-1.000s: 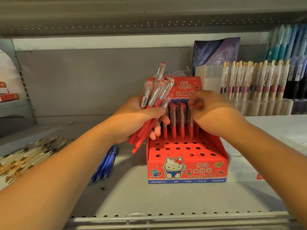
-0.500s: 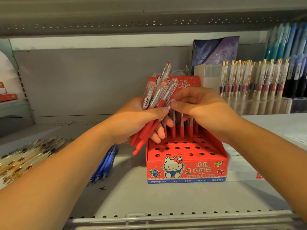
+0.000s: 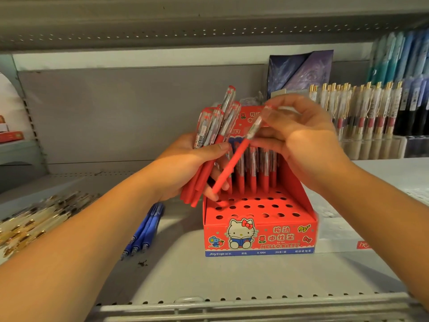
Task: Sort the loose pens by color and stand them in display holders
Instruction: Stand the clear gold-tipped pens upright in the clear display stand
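Since half a second ago, your right hand (image 3: 308, 140) has drawn one red pen (image 3: 234, 163) from the bundle of red pens (image 3: 216, 126) that your left hand (image 3: 185, 168) grips. It pinches the pen tilted, tip over the red display holder (image 3: 260, 235) at its 10 o'clock corner. Blue pens (image 3: 144, 231) lie at the holder's 8 o'clock, and bare shelf (image 3: 232, 275) runs to the front rail (image 3: 232, 306) at 6 o'clock.

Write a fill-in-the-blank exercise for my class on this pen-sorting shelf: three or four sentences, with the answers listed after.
1. The pen bundle gripped by the left hand is coloured ___.
2. The right hand pinches a tilted pen, its tip pointing ___ toward the display holder.
3. The standing pens occupy the holder's ___ holes.
4. The loose pens lying nearest the holder on the shelf are ___.

Answers: red; down; back; blue
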The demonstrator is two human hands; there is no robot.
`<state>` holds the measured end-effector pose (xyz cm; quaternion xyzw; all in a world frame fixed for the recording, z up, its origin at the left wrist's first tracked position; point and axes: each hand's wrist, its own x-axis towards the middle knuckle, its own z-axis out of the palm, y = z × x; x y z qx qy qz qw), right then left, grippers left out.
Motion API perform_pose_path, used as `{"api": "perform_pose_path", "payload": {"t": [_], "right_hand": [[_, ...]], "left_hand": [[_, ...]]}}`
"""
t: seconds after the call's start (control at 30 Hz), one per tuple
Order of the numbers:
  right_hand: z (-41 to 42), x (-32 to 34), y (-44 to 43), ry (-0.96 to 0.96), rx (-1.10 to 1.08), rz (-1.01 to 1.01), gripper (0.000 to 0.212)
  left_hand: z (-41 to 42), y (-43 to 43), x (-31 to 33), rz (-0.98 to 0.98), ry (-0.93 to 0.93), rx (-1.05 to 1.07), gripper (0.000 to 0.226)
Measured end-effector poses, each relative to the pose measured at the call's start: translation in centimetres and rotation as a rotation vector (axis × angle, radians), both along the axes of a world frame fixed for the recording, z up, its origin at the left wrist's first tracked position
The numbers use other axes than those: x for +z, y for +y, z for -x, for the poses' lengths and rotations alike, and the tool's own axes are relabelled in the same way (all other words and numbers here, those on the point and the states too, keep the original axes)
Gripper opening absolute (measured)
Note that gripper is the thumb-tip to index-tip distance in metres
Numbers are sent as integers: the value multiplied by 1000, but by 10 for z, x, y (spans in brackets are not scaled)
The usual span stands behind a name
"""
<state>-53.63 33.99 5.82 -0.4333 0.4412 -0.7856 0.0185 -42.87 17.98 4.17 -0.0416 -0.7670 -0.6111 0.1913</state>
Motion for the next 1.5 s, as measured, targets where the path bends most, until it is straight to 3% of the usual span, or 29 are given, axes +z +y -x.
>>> {"api": "perform_pose_path", "payload": {"t": [0.17, 0.37, 0.47, 0.7, 0.9, 1.0, 1.1, 1.23, 1.37, 1.5], "right_hand": [[14, 3, 6, 124, -333, -30, 12], [31, -3, 9, 495, -759, -277, 10], [34, -1, 10, 572, -855, -359, 11], [37, -3, 9, 599, -872, -456, 10], [36, -4, 13, 611, -910, -479, 12], [35, -3, 15, 619, -965, -678, 7], [33, -1, 16, 625, -982, -876, 14], [28, 5, 18, 595, -1003, -960, 17], [26, 8, 17, 598, -1036, -1132, 23], [25, 3, 16, 649, -1092, -1141, 25]], "left_hand": [[3, -5, -2, 64, 32, 36, 19], [3, -7, -2, 74, 17, 49, 32], [3, -7, -2, 69, 22, 40, 28], [1, -3, -2, 60, 20, 47, 18], [1, -4, -1, 82, 15, 56, 34], [0, -2, 0, 71, 17, 39, 34], [0, -1, 0, 57, 17, 36, 38], [-1, -1, 0, 69, 17, 32, 29], [0, -2, -1, 69, 17, 22, 46], [0, -3, -2, 92, 15, 11, 42]]}}
